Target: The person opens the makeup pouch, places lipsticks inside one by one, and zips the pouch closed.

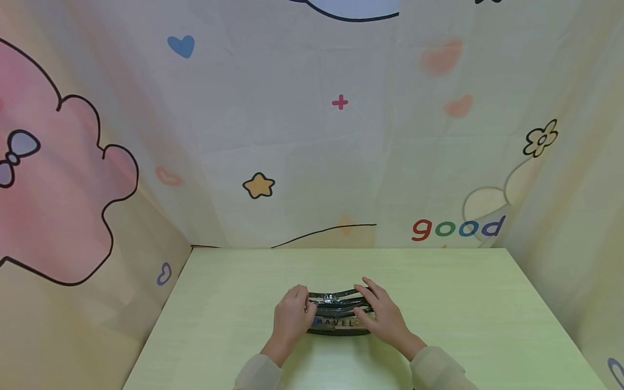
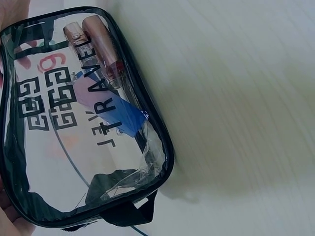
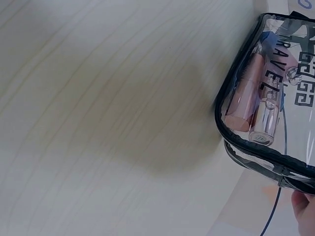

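A clear pouch with black trim [image 1: 341,324] and the word TRAVEL stands on the table between both hands. My left hand [image 1: 292,314] grips its left end, thumb on the near side. At the right end, my right hand [image 1: 387,319] holds the pouch between thumb and fingers, the fingers spread over the top edge. Through the clear wall in the left wrist view show a pink tube [image 2: 102,42] and a blue and pink packet [image 2: 115,110]. A small clear bottle [image 3: 265,120] lies beside the tube in the right wrist view.
The pale green table [image 1: 224,325] reaches back to a printed curtain [image 1: 302,135] with hearts, a star and the word good. More curtain closes off the left and right sides. A black strap [image 2: 130,214] hangs off one end of the pouch.
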Available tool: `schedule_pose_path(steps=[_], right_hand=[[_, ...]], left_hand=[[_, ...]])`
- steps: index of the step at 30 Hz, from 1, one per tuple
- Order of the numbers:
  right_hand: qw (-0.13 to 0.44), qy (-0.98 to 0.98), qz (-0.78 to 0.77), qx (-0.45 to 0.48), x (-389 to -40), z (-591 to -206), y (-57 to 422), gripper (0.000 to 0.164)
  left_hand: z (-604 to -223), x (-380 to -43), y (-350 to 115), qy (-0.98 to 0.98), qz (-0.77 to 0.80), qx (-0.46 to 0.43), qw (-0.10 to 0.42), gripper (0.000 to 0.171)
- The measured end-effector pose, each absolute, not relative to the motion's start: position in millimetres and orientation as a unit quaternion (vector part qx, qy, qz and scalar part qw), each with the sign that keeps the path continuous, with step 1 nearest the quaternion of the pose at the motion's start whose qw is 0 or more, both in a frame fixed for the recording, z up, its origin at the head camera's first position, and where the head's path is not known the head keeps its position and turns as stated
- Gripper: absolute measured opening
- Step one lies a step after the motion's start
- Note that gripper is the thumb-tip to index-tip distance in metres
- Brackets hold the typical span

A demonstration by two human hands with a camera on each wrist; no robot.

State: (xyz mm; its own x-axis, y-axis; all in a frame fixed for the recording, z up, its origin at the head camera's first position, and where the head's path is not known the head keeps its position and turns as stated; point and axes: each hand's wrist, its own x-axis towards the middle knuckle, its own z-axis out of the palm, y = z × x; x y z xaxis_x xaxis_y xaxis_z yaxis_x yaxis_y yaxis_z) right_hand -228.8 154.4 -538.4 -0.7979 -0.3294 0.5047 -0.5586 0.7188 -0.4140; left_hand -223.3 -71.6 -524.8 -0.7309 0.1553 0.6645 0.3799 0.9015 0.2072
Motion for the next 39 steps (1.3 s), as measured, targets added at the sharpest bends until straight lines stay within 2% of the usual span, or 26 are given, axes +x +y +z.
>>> schedule_pose_path(steps=[6,16,25,39], right_hand=[[0.2,-0.906,0.284,0.244,-229.0,-537.8,154.7,0.049],[0.207,-0.903,0.286,0.247,-229.5,-536.8,154.8,0.049],[0.211,-0.906,0.277,0.241,-231.5,-541.2,157.2,0.049],[0.202,-0.908,0.277,0.242,-230.9,-540.5,156.7,0.049]], left_hand=[[-525.9,-223.3,-72.9,-0.91,-0.163,-0.14,0.354,0.015],[-526.3,-224.2,-75.6,-0.908,-0.181,-0.132,0.355,0.014],[-530.1,-224.7,-84.8,-0.896,-0.185,-0.131,0.381,0.018],[-531.7,-223.0,-92.4,-0.887,-0.165,-0.122,0.413,0.012]])
